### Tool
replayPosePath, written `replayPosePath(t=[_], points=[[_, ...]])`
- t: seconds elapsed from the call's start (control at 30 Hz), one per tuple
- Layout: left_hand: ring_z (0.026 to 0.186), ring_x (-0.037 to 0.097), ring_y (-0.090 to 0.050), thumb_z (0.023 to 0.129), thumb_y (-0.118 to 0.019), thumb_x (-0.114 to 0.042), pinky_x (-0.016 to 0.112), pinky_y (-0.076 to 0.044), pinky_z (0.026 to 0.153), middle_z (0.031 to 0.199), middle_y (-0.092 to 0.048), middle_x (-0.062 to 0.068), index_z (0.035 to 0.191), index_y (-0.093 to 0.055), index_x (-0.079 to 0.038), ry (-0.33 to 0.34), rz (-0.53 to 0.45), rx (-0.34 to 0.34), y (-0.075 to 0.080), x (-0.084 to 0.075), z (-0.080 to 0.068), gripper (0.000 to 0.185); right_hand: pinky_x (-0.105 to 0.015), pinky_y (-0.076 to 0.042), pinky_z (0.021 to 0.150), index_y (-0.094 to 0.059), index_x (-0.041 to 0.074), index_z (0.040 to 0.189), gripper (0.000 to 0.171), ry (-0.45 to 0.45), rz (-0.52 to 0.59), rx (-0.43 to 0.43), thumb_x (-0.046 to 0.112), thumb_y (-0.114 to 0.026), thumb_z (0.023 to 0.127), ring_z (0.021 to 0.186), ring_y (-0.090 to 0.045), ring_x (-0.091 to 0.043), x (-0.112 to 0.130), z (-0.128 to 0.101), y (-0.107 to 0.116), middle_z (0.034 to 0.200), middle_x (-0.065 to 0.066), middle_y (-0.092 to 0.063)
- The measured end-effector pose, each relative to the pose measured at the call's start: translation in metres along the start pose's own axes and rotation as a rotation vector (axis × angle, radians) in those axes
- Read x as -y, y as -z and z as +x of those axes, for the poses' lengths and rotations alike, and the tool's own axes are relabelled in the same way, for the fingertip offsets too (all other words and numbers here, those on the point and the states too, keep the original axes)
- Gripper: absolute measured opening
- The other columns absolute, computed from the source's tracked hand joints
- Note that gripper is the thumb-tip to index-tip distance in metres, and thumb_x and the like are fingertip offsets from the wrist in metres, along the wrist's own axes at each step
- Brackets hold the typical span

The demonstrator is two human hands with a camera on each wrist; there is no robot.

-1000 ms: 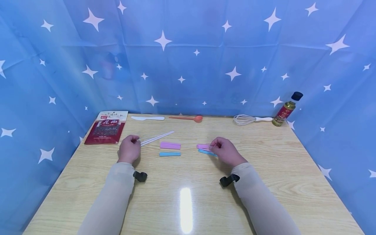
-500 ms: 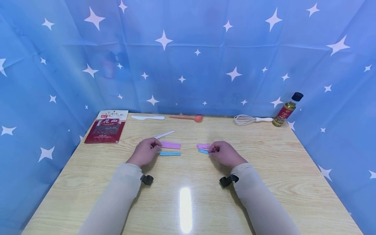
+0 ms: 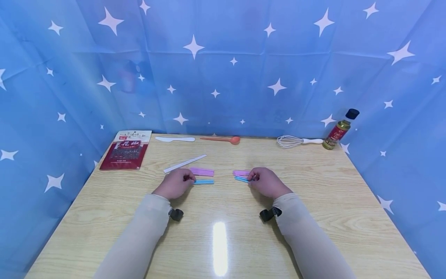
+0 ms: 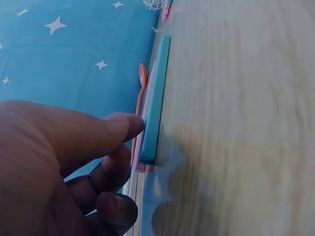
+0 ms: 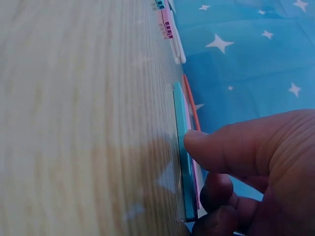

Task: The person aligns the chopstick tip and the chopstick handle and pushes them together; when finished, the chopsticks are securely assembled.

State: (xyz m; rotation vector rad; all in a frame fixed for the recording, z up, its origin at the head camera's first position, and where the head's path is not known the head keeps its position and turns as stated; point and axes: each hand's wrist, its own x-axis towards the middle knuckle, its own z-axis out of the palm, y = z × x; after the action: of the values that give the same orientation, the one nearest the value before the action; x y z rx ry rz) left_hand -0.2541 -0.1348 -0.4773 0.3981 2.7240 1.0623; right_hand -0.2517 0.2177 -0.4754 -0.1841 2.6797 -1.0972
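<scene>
Around the table (image 3: 313,201) the count runs: two hands, left (image 3: 174,183) and right (image 3: 266,182); two pink stick bundles (image 3: 202,171) (image 3: 240,173); two blue stick bundles (image 3: 204,181) (image 3: 241,179); one pair of white chopsticks (image 3: 184,163). Along the table's far edge lie one red packet (image 3: 126,150), one white knife (image 3: 175,139), one orange spoon (image 3: 223,139), one whisk (image 3: 296,142) and one bottle (image 3: 339,130).

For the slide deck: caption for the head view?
Left hand and right hand each touch blue sticks beside pink sticks on a wooden table.
</scene>
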Motion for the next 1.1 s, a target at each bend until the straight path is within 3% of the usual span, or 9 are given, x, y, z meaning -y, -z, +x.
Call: replayPosePath(t=[0.2, 0.4, 0.6, 0.73, 0.83, 0.9, 1.1], points=[[0.082, 0.017, -0.056, 0.102, -0.067, -0.011, 0.035, -0.046, 0.077, 0.091, -0.066, 0.0, 0.097, -0.075, -0.013, -0.017, 0.016, 0.016, 0.001, 0.0, 0.0, 0.01, -0.034, -0.042, 0.063, -0.07, 0.011, 0.101, 0.005, -0.013, -0.008, -0.01, 0.008, -0.072, 0.097, 0.071, -0.049, -0.022, -0.001, 0.0, 0.0, 0.084, -0.006, -0.056], [0.077, 0.016, -0.055, 0.098, -0.071, -0.011, 0.036, -0.043, 0.078, 0.084, -0.063, -0.002, 0.092, -0.073, -0.016, -0.007, 0.061, 0.026, 0.001, 0.0, 0.0, 0.008, -0.034, -0.043, 0.066, -0.071, 0.007, 0.101, 0.005, -0.022, -0.047, -0.008, 0.008, -0.073, 0.097, 0.075, -0.052, -0.022, 0.0, 0.0, -0.001, 0.086, -0.006, -0.058], [0.077, 0.016, -0.055, 0.093, -0.077, -0.014, 0.051, -0.038, 0.095, 0.079, -0.061, -0.003, 0.086, -0.07, -0.018, 0.016, 0.115, 0.023, -0.001, 0.0, 0.001, 0.011, -0.034, -0.044, 0.065, -0.069, 0.008, 0.096, 0.004, -0.055, -0.096, -0.009, 0.008, -0.072, 0.098, 0.074, -0.054, -0.021, 0.003, -0.001, 0.0, 0.089, -0.006, -0.062], [0.076, 0.017, -0.055, 0.094, -0.075, -0.013, 0.044, -0.043, 0.088, 0.08, -0.061, -0.003, 0.086, -0.068, -0.017, 0.018, 0.102, 0.021, -0.001, 0.0, 0.002, 0.011, -0.033, -0.044, 0.063, -0.067, 0.01, 0.09, 0.01, -0.04, -0.148, -0.003, 0.01, -0.07, 0.099, 0.071, -0.055, -0.02, 0.004, -0.001, 0.0, 0.086, -0.005, -0.062], [0.077, 0.016, -0.054, 0.096, -0.072, -0.011, 0.035, -0.045, 0.076, 0.082, -0.06, -0.001, 0.088, -0.068, -0.015, -0.01, 0.055, 0.022, -0.002, 0.0, 0.001, 0.01, -0.033, -0.045, 0.065, -0.065, 0.01, 0.091, 0.01, -0.006, -0.176, -0.001, 0.012, -0.067, 0.101, 0.074, -0.055, -0.02, 0.005, 0.0, -0.001, 0.086, -0.005, -0.06], [0.079, 0.017, -0.054, 0.097, -0.071, -0.011, 0.033, -0.046, 0.074, 0.086, -0.06, 0.001, 0.089, -0.068, -0.014, -0.042, 0.014, 0.018, -0.003, 0.0, 0.002, 0.009, -0.034, -0.045, 0.069, -0.064, 0.01, 0.093, 0.009, 0.035, -0.165, -0.003, 0.012, -0.065, 0.103, 0.077, -0.054, -0.019, 0.006, 0.0, -0.001, 0.088, -0.004, -0.06], [0.078, 0.017, -0.055, 0.102, -0.068, -0.015, 0.032, -0.047, 0.069, 0.092, -0.063, 0.002, 0.097, -0.067, -0.014, -0.102, -0.091, 0.008, -0.002, -0.002, 0.002, 0.006, -0.037, -0.046, 0.076, -0.068, 0.009, 0.107, 0.006, 0.211, -0.016, 0.018, 0.011, -0.062, 0.106, 0.083, -0.054, -0.02, 0.012, -0.002, 0.0, 0.092, -0.004, -0.061]])
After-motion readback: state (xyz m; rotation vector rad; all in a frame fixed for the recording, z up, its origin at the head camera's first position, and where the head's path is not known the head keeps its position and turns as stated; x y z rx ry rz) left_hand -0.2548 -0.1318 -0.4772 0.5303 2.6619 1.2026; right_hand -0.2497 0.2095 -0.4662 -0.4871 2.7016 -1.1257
